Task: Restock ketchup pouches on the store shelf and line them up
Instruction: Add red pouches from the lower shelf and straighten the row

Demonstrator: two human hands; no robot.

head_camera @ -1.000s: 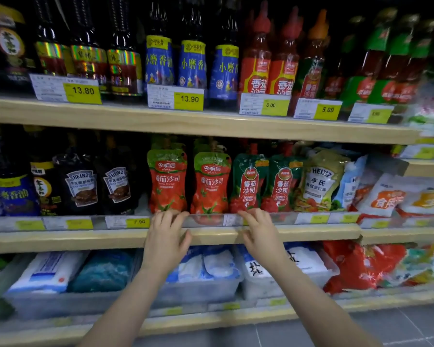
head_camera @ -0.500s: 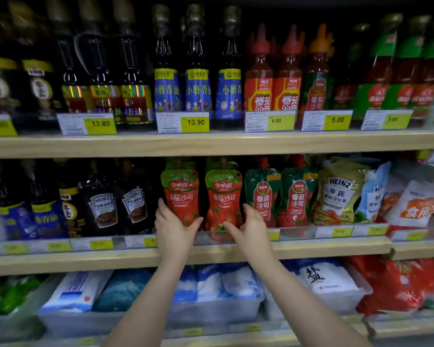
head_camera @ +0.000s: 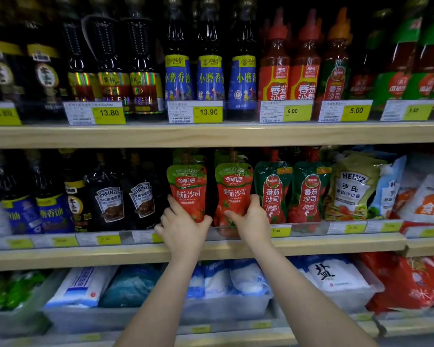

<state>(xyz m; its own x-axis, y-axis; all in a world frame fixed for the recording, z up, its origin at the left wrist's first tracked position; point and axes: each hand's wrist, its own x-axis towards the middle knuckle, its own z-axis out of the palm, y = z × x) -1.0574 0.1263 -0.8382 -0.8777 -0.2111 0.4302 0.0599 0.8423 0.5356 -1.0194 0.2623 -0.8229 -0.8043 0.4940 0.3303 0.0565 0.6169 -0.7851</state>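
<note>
Two red ketchup pouches with green tops stand side by side on the middle shelf [head_camera: 336, 242]. My left hand [head_camera: 182, 227] grips the lower part of the left pouch [head_camera: 188, 189]. My right hand [head_camera: 248, 221] grips the lower part of the right pouch [head_camera: 233, 191]. More pouches of the same kind show behind them. Just right of my right hand stand two dark green ketchup pouches [head_camera: 272, 194], upright.
Heinz black sauce pouches [head_camera: 109, 204] stand left of my left hand, a Heinz salad dressing pouch [head_camera: 352, 189] further right. Bottles fill the upper shelf [head_camera: 211, 134]. Salt bags in clear bins [head_camera: 236, 309] lie on the lower shelf. A clear price rail fronts the pouches.
Both hands rose from the shelf's front rail to the two red pouches and closed on their lower parts. The camera moved closer and tilted up.
</note>
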